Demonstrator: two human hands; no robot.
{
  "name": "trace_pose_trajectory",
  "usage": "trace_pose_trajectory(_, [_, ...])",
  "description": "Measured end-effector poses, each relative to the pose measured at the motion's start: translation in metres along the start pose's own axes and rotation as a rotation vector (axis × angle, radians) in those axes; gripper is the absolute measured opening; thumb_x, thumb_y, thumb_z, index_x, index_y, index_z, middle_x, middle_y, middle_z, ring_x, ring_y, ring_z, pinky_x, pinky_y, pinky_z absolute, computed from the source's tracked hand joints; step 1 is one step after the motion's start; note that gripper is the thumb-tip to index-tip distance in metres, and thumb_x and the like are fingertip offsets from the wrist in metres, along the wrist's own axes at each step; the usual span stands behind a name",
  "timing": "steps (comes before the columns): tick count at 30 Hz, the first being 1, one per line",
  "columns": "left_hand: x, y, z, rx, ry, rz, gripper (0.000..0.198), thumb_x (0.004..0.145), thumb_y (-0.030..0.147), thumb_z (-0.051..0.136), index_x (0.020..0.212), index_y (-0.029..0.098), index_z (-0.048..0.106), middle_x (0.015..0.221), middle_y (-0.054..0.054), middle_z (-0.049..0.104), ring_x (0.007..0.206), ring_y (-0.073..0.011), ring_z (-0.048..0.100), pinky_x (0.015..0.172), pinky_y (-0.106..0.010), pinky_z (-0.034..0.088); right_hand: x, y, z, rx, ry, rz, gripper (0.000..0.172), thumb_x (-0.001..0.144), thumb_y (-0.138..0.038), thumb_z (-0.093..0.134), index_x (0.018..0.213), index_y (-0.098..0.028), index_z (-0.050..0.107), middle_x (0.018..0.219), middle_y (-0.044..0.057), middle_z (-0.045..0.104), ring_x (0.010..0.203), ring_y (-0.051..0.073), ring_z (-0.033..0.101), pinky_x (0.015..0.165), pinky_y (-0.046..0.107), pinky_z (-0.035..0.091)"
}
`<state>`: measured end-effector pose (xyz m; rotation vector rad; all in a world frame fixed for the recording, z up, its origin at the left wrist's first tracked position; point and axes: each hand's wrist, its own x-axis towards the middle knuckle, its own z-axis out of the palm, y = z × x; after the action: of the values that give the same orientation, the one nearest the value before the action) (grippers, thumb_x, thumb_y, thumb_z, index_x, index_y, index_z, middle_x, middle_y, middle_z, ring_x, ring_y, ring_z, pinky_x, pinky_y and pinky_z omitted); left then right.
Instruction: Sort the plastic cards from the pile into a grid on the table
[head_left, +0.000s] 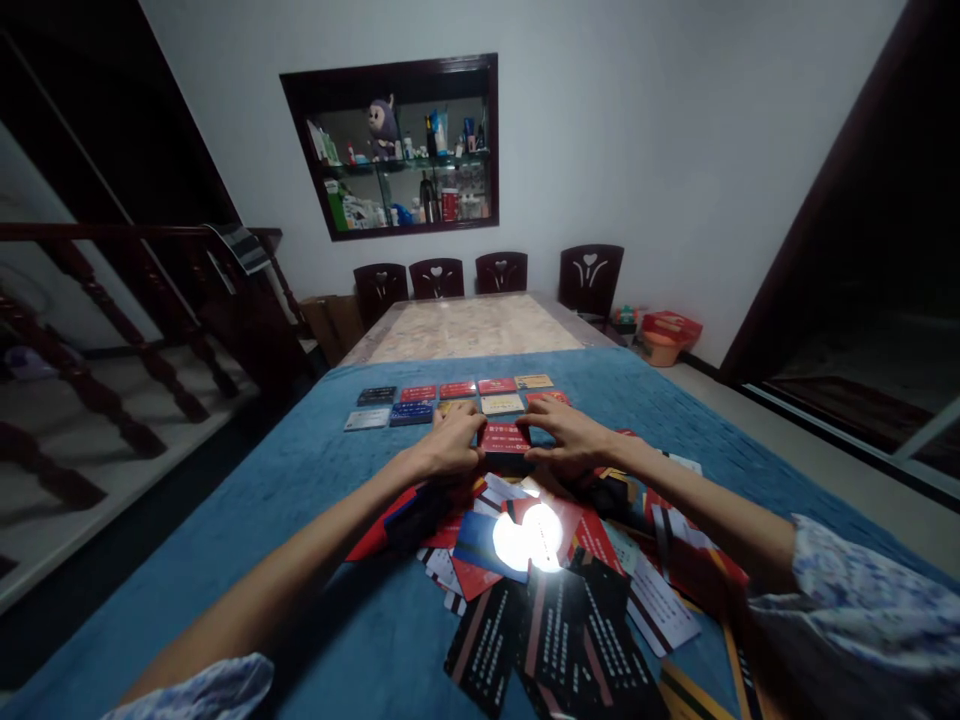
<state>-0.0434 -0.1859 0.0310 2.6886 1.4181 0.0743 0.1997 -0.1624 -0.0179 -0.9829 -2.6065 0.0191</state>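
Scattered cards [540,600] lie nearest; beyond, left hand [448,443] and right hand [566,432] pinch a red card [505,437] by its short ends, long axis left-right, flat on the blue surface [225,560].

White wall [637,150] straight ahead of the grip, with a dark-framed recessed glass cabinet [401,150] holding bottles and a plush toy [384,125]. Below it, four dark wooden chairs [501,271] against the wall, behind a marble-topped table [469,328]. Blue cloth [247,520] covers the near surface under the grip. Left of the grip: dark wood stair railing [97,330], a striped cloth [246,248] draped over it. Right of the grip: pale floor [780,440], red-and-orange box [667,335] by the wall, dark doorway [877,250]. Room dim; bright glare spot [529,538] just nearer than the grip.
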Motion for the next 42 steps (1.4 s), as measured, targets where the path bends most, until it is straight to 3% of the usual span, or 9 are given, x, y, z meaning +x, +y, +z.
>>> trace_pose_trajectory(15, [0.0,-0.047,-0.005,0.069,-0.017,-0.086,0.024,0.08,0.02,0.059,0.103,0.019,0.064,0.126,-0.013,0.057,0.121,-0.0332,0.048,0.099,-0.052,0.042,0.064,0.0,0.014,0.005,-0.061,-0.02,0.038,0.08,-0.044,0.072,0.108,-0.018,0.071,0.107,0.013,0.062,0.102,0.029,0.055,0.091,0.042,0.045])
trace_pose_trajectory(24, [0.003,-0.076,-0.008,0.09,-0.013,-0.146,0.031,0.078,0.02,0.059,0.109,0.02,0.065,0.126,-0.013,0.057,0.125,-0.0348,0.046,0.098,-0.055,0.042,0.103,-0.002,0.02,-0.024,-0.111,-0.027,0.028,0.08,-0.042,0.074,0.094,-0.018,0.072,0.102,0.012,0.061,0.099,0.028,0.053,0.087,0.037,0.041])
trace_pose_trajectory(36, [0.015,-0.115,-0.012,0.118,0.012,-0.234,0.04,0.077,0.021,0.057,0.117,0.022,0.064,0.124,-0.014,0.058,0.121,-0.0354,0.048,0.096,-0.053,0.043,0.153,-0.007,0.021,-0.06,-0.159,0.036,0.032,0.083,-0.045,0.071,0.1,-0.017,0.072,0.104,0.012,0.06,0.1,0.027,0.052,0.083,0.033,0.039])
trace_pose_trajectory(42, [0.021,-0.131,-0.019,0.15,0.002,-0.254,0.035,0.077,0.022,0.055,0.11,0.02,0.067,0.122,-0.013,0.059,0.119,-0.0353,0.048,0.094,-0.051,0.045,0.179,0.002,0.029,-0.075,-0.178,0.027,0.034,0.083,-0.046,0.071,0.101,-0.017,0.072,0.107,0.013,0.061,0.101,0.027,0.053,0.086,0.033,0.039])
